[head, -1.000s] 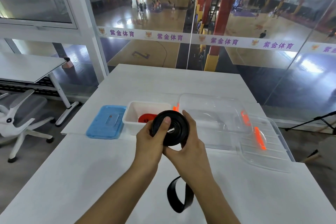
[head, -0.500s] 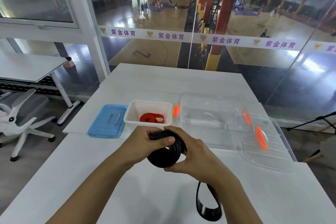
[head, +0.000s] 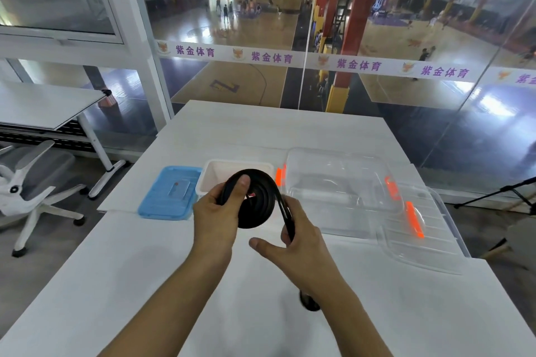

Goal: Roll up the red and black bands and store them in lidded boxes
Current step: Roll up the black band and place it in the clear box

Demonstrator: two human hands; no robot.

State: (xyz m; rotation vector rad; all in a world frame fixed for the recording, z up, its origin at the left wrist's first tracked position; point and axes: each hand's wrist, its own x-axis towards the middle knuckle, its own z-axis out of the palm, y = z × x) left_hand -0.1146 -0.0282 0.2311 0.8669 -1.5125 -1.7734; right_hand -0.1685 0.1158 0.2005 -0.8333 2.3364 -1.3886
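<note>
A person's two bare hands work over a white table (head: 121, 284) beside a glass wall that looks down on an indoor basketball court. At the far left stands a grey and white office chair (head: 32, 182) on the floor, next to a second white table. On the near table, going left to right, lies a blue lid (head: 171, 194), flat, and just beside it a small white box (head: 216, 177), open, with a glimpse of the red band (head: 251, 195) showing inside through the centre of the black roll. The left hand (head: 216, 217) grips the rolled part of the black band (head: 256, 206), thumb pressed on its upper edge, holding the coil upright in front of the white box. The right hand (head: 301, 243) is closed loosely on the loose tail of the same band, which runs from the top of the coil down through its fingers; the thumb points left, free. A dark end of the band shows below the right wrist. To the right sits a large clear box (head: 336, 180) with orange latches (head: 413, 219), open, its clear lid (head: 429, 240) lying partly beneath it. A white strip (head: 290, 59) across the glass repeats the purple characters 紫金体育 beside an orange emblem. The number 24 is visible on a far yellow wall.
</note>
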